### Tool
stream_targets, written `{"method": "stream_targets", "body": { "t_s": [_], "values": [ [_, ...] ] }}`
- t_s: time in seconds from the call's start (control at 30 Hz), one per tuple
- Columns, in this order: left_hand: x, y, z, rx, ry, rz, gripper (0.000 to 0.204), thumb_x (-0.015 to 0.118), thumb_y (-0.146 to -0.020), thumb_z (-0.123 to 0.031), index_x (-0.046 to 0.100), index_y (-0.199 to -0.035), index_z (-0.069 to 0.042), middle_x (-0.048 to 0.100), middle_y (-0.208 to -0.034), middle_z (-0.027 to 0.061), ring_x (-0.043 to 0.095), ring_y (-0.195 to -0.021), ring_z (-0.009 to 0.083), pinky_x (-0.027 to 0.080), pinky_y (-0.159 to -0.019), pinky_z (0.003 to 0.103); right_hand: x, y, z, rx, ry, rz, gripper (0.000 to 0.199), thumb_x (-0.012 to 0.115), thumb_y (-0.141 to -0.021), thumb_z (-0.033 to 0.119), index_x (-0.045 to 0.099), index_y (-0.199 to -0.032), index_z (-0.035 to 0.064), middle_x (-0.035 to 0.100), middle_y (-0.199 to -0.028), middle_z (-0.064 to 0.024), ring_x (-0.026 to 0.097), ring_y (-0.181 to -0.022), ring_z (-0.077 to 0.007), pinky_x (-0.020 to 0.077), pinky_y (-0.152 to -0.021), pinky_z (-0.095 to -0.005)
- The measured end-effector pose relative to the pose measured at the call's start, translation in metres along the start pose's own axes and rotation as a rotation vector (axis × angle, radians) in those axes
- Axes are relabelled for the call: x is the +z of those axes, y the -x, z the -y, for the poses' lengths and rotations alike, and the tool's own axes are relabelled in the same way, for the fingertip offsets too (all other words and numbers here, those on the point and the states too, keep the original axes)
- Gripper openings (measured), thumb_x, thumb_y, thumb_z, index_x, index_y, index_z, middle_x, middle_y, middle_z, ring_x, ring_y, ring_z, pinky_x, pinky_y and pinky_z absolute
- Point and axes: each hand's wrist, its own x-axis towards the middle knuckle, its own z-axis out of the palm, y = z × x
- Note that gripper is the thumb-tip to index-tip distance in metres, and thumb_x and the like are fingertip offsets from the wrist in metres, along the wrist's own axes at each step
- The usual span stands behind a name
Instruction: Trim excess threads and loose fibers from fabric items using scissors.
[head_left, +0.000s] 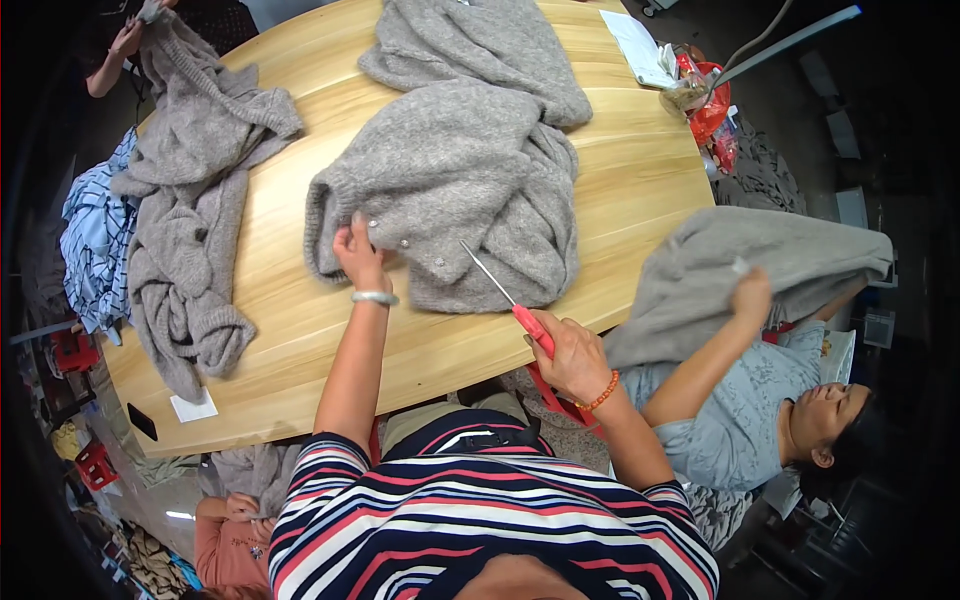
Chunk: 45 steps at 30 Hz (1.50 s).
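A grey knitted cardigan (470, 190) with small pearl buttons lies bunched on the wooden table (300, 300). My left hand (357, 252), with a silver bangle on the wrist, pinches the cardigan's button edge near its lower left. My right hand (570, 355), wearing an orange bead bracelet, grips the red handle of a thin metal pick tool (505, 290). Its point rests on the cardigan's lower edge.
Another grey knit (195, 180) drapes over the table's left side, held at the top by another person's hand (127, 38). A third grey knit (480, 45) lies at the back. On my right a seated person lifts a grey garment (750, 255). A paper slip (193, 407) and a dark phone (142, 421) lie near the front edge.
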Motion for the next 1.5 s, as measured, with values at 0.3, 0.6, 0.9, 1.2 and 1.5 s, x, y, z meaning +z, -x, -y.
{"method": "stream_targets", "body": {
  "t_s": [0.3,0.6,0.9,1.2,1.5],
  "values": [
    [-0.015,-0.056,0.008,0.182,0.009,0.484,0.006,0.069,-0.092,-0.01,0.065,-0.089,-0.007,0.066,-0.087,-0.002,0.057,-0.076,0.0056,0.044,-0.068,0.021,0.014,-0.036,0.051,-0.063,-0.001,0.105,0.029,0.062,-0.091,0.03,0.062,-0.115,0.0143,0.066,-0.073,-0.0204,0.066,-0.07,-0.0416,0.0525,-0.065,-0.0517],
    [-0.07,-0.036,0.008,0.175,-0.495,0.563,0.008,0.068,-0.091,-0.013,0.066,-0.089,-0.005,0.059,-0.078,-0.0046,0.05,-0.07,0.0052,0.042,-0.064,0.021,0.023,-0.028,0.064,-0.085,0.015,0.228,0.023,0.06,-0.09,0.025,0.062,-0.104,0.0071,0.068,-0.078,-0.0196,0.068,-0.077,-0.0393,0.0517,-0.069,-0.0508],
    [-0.124,-0.179,-0.034,0.626,-0.898,0.049,0.009,0.07,-0.08,-0.005,0.067,-0.086,-0.001,0.064,-0.11,0.0107,0.059,-0.099,0.0239,0.047,-0.088,0.037,0.035,-0.008,0.048,0.001,0.018,0.177,0.024,0.059,-0.088,0.021,0.061,-0.107,0.0064,0.069,-0.078,-0.0191,0.068,-0.077,-0.0391,0.0522,-0.069,-0.0511],
    [0.123,0.051,-0.137,0.481,-0.013,0.868,0.005,0.061,-0.095,-0.002,0.063,-0.099,-0.002,0.066,-0.096,0.0005,0.058,-0.086,0.0073,0.046,-0.079,0.023,0.047,-0.068,0.024,-0.11,-0.033,0.101,0.038,0.06,-0.088,0.023,0.057,-0.125,0.0173,0.069,-0.082,-0.0188,0.068,-0.082,-0.0386,0.0513,-0.072,-0.0505],
    [0.259,0.215,-0.136,0.15,0.296,1.326,0.013,0.061,-0.096,-0.003,0.061,-0.109,-0.004,0.068,-0.107,0.0036,0.063,-0.097,0.0096,0.05,-0.088,0.027,-0.039,-0.171,-0.057,-0.425,-0.424,-0.414,0.022,0.062,-0.084,0.024,0.07,-0.101,0.0137,0.07,-0.09,-0.0175,0.068,-0.083,-0.0376,0.0537,-0.073,-0.0475]
  ]
}}
